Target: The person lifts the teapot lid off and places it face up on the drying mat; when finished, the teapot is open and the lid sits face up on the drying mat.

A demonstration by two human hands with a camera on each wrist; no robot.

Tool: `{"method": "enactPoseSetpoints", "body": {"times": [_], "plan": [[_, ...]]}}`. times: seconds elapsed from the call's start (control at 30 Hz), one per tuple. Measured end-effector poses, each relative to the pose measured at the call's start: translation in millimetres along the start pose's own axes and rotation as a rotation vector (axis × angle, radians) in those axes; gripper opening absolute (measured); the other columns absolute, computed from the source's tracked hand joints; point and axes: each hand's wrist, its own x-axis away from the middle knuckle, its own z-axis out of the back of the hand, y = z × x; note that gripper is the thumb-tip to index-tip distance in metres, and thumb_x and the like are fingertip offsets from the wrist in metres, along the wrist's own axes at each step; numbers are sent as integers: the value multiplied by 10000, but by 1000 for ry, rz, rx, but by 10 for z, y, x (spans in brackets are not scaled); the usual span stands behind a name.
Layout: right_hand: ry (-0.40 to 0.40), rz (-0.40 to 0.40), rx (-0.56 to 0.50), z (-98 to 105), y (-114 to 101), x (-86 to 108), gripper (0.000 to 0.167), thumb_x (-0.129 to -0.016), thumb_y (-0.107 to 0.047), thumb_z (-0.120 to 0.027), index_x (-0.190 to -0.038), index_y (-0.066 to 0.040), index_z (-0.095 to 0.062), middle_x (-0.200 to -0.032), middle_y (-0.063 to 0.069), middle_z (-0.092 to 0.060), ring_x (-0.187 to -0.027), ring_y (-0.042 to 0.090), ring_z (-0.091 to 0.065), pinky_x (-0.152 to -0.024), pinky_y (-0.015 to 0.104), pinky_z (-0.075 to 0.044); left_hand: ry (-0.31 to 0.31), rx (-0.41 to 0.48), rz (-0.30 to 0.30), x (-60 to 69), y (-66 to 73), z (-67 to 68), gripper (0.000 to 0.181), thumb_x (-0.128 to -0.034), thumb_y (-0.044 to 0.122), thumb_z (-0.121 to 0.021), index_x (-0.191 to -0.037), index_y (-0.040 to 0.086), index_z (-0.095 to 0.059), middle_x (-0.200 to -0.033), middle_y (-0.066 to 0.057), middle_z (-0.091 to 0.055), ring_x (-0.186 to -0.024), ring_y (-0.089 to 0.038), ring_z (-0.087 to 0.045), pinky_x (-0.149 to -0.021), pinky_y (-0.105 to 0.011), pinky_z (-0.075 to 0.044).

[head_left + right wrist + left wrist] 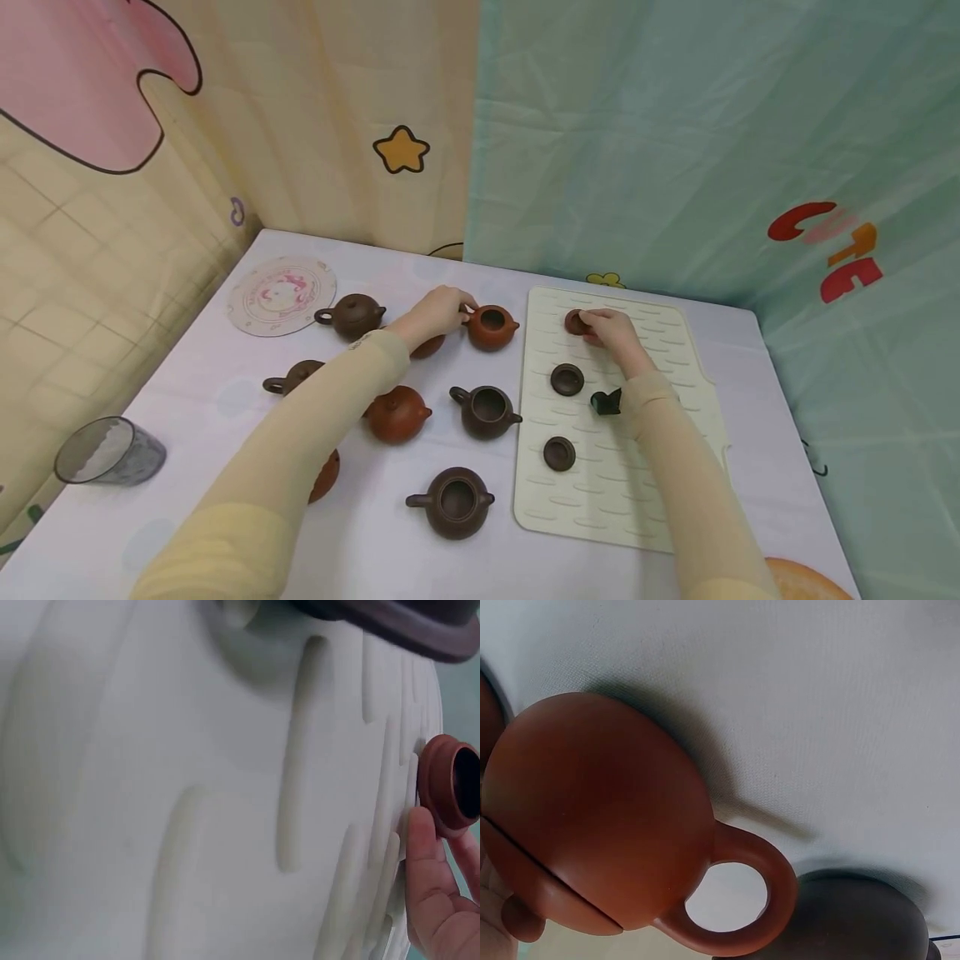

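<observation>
At the far side of the table my left hand [438,315] pinches the handle of a lidless reddish-brown teapot [491,337], whose round opening faces up. Under that wrist stands a lidded red teapot [426,347], which fills much of the left wrist view with its ring handle [784,892]. My right hand [613,333] pinches a small reddish teapot lid [576,322] by its edge over the white ridged mat [600,508]. In the right wrist view the lid [439,784] is tipped, its hollow underside turned to the side, fingertips beneath it.
Two dark lids [567,379] [559,454] lie on the mat. Two lidless dark teapots [487,412] [457,503] stand left of it. Several lidded teapots [397,414], a round patterned disc [282,296] and a grey cup on its side [112,452] are farther left.
</observation>
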Motion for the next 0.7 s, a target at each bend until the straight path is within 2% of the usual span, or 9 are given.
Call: {"method": "enactPoseSetpoints", "body": {"times": [0.13,0.23,0.37,0.57,0.7], "plan": [[-19,-5,37,8,-44,42,519,-1042,-277,-469,-1478,-3,-402,-1516,203,-397,-1359,294,-454,-1060,332,-455,-20,2,2,10,-8,16,339,-991,105,-575,-1326,82,-615,-1184,-128,-690,-1085,-242,-627,-969,-369,-484],[-12,13,149,56,-94,90,527,-1042,-288,-446,-1484,-6,-394,-1515,213,-400,-1368,326,-437,-1097,403,-418,-18,27,-14,39,-25,74,367,-1001,149,-564,-1360,73,-581,-1226,-140,-676,-1111,-252,-627,-991,-389,-480],[14,39,300,156,-195,164,555,-1030,-329,-438,-1489,-21,-394,-1538,217,-370,-1417,370,-357,-1153,483,-323,25,93,-34,121,-84,236,379,-1007,177,-555,-1373,79,-568,-1266,-143,-661,-1138,-270,-628,-1003,-424,-479],[-9,54,271,189,-382,255,555,-1034,-332,-434,-1507,-50,-372,-1578,190,-315,-1428,385,-331,-1153,514,-312,75,140,-35,311,-252,499,371,-1011,196,-556,-1368,100,-575,-1290,-145,-648,-1204,-294,-596,-1022,-456,-466],[-33,124,249,2,-562,345,526,-1037,-318,-457,-1496,-68,-400,-1555,182,-359,-1407,392,-363,-1142,522,-327,92,138,-19,465,-405,600,366,-1002,178,-571,-1357,89,-587,-1302,-157,-641,-1240,-320,-571,-1061,-488,-429]]}}
